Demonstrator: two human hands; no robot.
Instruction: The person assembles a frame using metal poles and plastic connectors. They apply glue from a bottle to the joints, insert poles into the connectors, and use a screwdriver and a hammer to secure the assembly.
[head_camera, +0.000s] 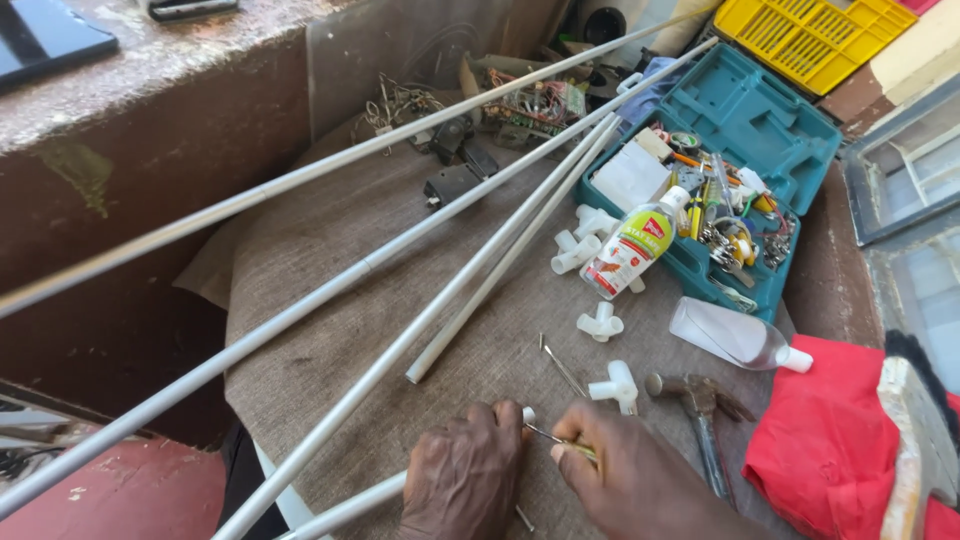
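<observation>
The left hand (466, 478) gripped the near end of a grey pipe (350, 508) at the near edge of the cloth-covered table (300, 260), fingers wrapped tight around it. The right hand (625, 475) pinched a thin screwdriver (548, 436), its tip against the pipe's end just beside a white fitting (615, 386). The tip could have skidded off the round pipe toward the left fingers, since the pipe lay unclamped. A hammer (700, 405) lay to the right.
</observation>
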